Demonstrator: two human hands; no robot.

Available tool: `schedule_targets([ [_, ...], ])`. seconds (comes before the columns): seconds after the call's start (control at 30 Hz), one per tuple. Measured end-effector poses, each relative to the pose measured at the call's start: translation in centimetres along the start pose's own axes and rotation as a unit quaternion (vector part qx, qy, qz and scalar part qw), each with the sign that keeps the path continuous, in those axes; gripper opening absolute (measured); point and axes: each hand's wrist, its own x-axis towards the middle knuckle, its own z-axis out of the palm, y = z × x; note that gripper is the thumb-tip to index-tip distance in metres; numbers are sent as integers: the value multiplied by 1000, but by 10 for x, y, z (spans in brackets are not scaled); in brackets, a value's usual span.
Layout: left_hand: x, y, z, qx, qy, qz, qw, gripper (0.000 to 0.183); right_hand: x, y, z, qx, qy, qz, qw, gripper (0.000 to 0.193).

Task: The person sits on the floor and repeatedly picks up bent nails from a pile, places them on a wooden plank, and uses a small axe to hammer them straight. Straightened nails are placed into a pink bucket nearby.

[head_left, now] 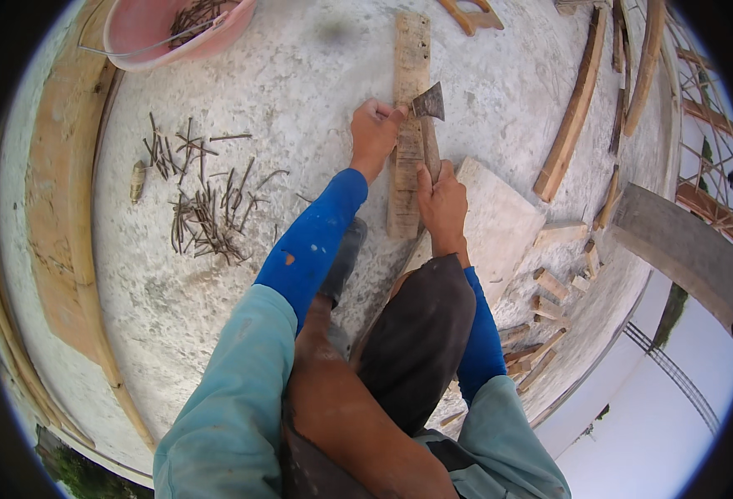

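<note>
My right hand (444,204) is wrapped around the wooden handle of a hatchet (430,102), whose dark, flared head lies over a narrow wooden board (404,195). The board lies lengthwise in front of me on the pale concrete and shows rows of marks across its surface. My left hand (373,137) rests at the board's left edge, its thumb and forefinger pinched close beside the hatchet head. Whatever sits between those fingertips is too small to make out. To the left, a pile of rusty nails (207,223) is spread over the concrete.
A pink bucket (142,60) with more nails stands at far left. Near it lies a small wrapped bundle (138,181). A handsaw handle (470,18) shows at the top. Long timbers (573,108), a pale slab (500,216) and short wood offcuts (549,284) lie right.
</note>
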Motion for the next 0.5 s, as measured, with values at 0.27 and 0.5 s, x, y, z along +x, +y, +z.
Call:
schedule_targets([
  [0.27,7,-8,1,42,-13,78,996,25,-7,5,-1,109,37,48,992,42],
  [0.5,4,-5,3,78,7,84,993,26,-8,1,-6,111,62,10,992,42],
])
